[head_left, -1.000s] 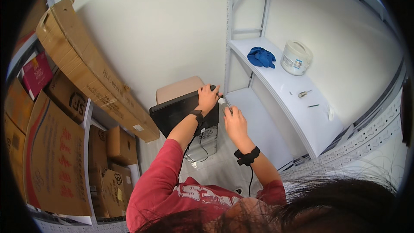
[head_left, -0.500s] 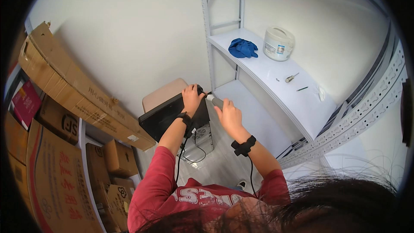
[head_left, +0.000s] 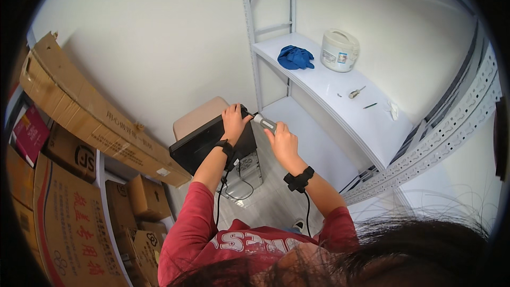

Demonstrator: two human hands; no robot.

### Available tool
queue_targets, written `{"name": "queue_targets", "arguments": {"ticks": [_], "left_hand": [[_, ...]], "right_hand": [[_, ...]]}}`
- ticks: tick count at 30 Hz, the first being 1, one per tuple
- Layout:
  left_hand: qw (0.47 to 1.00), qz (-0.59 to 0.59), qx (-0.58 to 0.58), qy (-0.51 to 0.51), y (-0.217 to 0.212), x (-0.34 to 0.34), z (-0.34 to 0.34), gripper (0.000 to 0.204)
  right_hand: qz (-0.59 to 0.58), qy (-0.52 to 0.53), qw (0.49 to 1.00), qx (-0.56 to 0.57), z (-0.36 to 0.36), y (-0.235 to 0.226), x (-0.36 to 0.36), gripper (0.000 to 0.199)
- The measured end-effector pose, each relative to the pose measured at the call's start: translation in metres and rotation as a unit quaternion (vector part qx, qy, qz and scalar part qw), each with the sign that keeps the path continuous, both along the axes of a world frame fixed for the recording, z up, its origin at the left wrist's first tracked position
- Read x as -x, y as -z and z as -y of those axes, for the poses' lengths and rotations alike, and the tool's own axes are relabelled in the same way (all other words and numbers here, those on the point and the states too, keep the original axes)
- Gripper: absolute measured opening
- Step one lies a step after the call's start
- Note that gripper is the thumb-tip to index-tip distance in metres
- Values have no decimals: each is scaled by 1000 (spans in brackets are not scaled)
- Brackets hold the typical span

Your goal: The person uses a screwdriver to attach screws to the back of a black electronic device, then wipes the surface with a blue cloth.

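Since prev frame, view drifted; hands barely moved. Left hand [head_left: 234,121] fingers gripped black flat device [head_left: 210,142] by top edge; rigid, prob heavy-ish. Right hand [head_left: 281,139] fingers closed round screwdriver [head_left: 264,123].

Open floor [head_left: 313,154] lies right of the black case [head_left: 212,141] held by both hands. The shelf upright [head_left: 254,48] stands just beyond; the white shelf [head_left: 366,122] bounds the right, stacked cardboard boxes [head_left: 69,191] the left.
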State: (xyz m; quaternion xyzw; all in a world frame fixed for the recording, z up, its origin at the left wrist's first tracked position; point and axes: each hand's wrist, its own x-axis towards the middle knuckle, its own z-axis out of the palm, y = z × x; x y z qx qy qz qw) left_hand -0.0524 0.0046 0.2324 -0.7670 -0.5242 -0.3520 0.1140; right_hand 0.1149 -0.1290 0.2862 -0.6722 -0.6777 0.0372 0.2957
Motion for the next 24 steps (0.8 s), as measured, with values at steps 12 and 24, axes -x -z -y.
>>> {"name": "queue_targets", "arguments": {"ticks": [12, 24], "left_hand": [[1000, 3, 15, 1, 2, 3, -2, 55], [1000, 10, 7, -7, 3, 3, -1, 53]], "right_hand": [[40, 26, 982, -181, -2, 6, 3, 33], [21, -51, 982, -180, 9, -12, 0, 37]]}}
